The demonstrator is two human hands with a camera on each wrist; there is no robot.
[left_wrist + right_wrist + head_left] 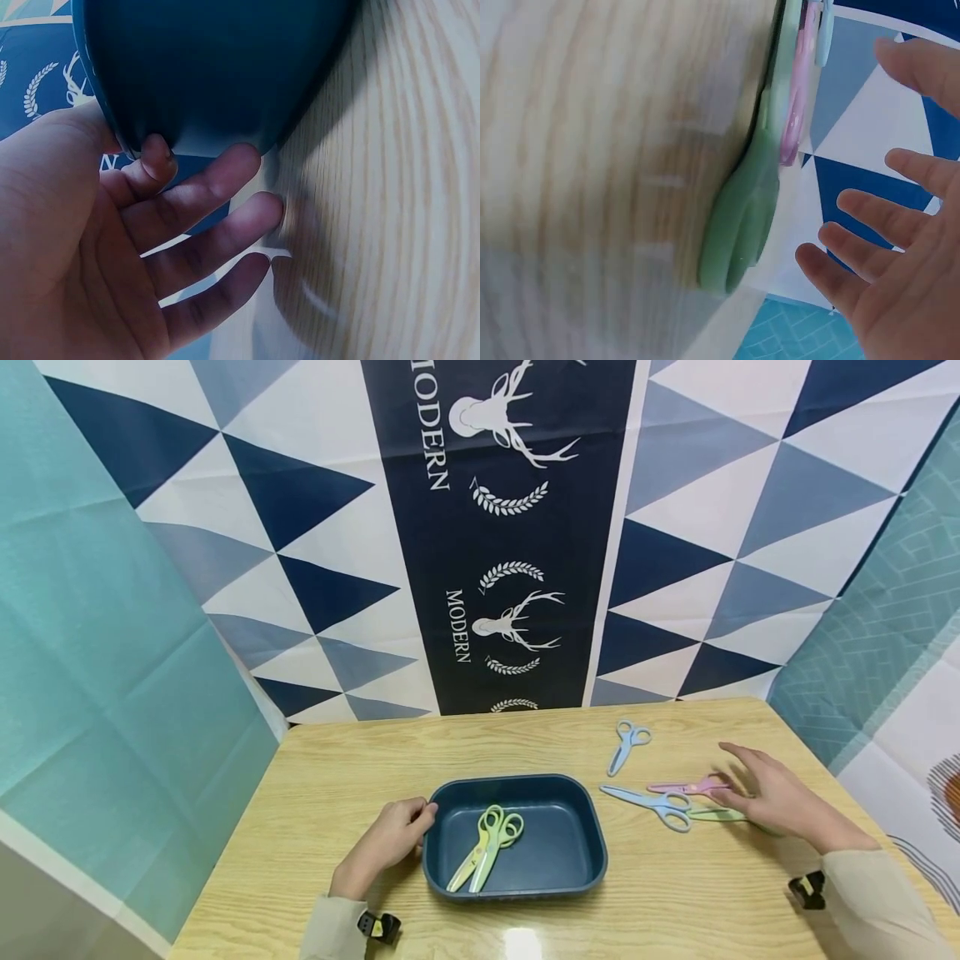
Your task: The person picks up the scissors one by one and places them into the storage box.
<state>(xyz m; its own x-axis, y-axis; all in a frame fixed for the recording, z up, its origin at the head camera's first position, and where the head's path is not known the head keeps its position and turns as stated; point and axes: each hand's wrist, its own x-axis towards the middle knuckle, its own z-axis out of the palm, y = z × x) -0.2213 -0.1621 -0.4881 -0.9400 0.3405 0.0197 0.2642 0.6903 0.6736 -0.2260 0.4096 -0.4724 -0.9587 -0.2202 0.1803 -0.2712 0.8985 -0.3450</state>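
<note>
A dark blue plastic tray (592,835) holds a yellow pair of scissors (468,866) and a green pair of scissors (490,852), lying crossed on its left side. My left hand (390,839) pinches the tray's left rim between thumb and index finger; the other fingers (217,232) are spread below. On the right, my right hand (776,793) hovers, fingers apart and holding nothing, over a light green pair of scissors (739,217). Beside it lie a pink pair of scissors (693,787) and a blue pair of scissors (660,806), partly overlapping the green one.
Another light blue pair of scissors (626,748) lies farther back on the wooden table (345,760). A patterned cloth (517,543) hangs along the back edge, with teal cloth (112,677) at the left side. Both wrists carry small black cameras.
</note>
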